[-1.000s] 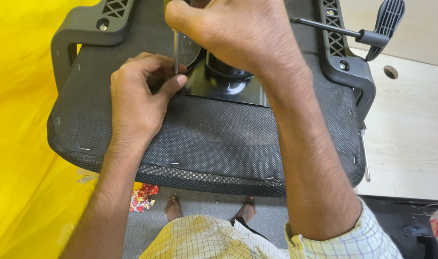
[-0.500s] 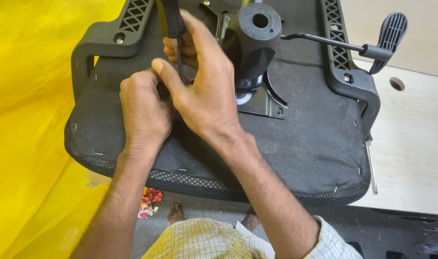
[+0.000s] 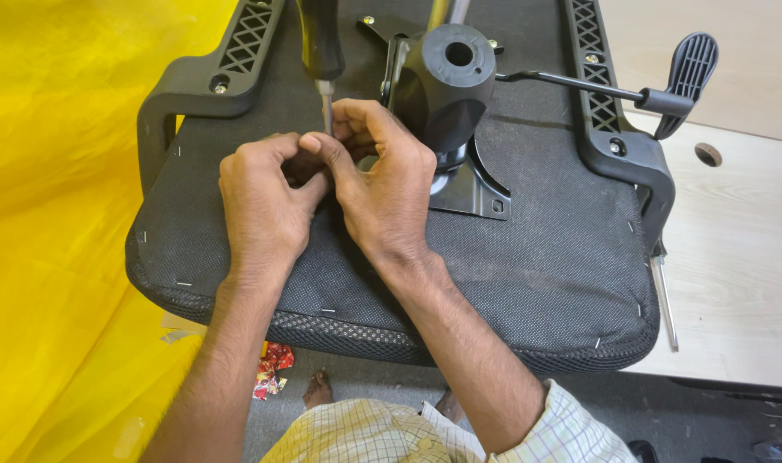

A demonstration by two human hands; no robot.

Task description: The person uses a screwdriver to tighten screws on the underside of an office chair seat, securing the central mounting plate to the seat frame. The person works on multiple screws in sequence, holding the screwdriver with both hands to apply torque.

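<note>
Crumpled red wrapper (image 3: 271,373): on the floor below the seat's front edge, beside bare toes.

Yellow sheet (image 3: 56,214): covering everything left of the seat, creased.

Upturned chair seat (image 3: 511,283): black, fabric underside up, lying on the pale wooden desk (image 3: 734,257); front edge overhanging toward the wearer, right edge well onto the desk. Open desk surface to the right, with a round hole near the lever's paddle. Armrest brackets bolted along both side edges.

Black seat mechanism (image 3: 446,86): mounted on a metal plate at the middle of the underside; thin lever (image 3: 631,90) reaching right.

Screwdriver (image 3: 322,60): black handle, upright, shaft pointing down between the fingertips.

Left hand (image 3: 262,201): grip closed, fingertips pinched at the shaft's tip, heel resting on the fabric.

Right hand (image 3: 382,184): grip curled together, thumb and forefinger meeting the left hand's at the shaft; screw itself hidden.
</note>
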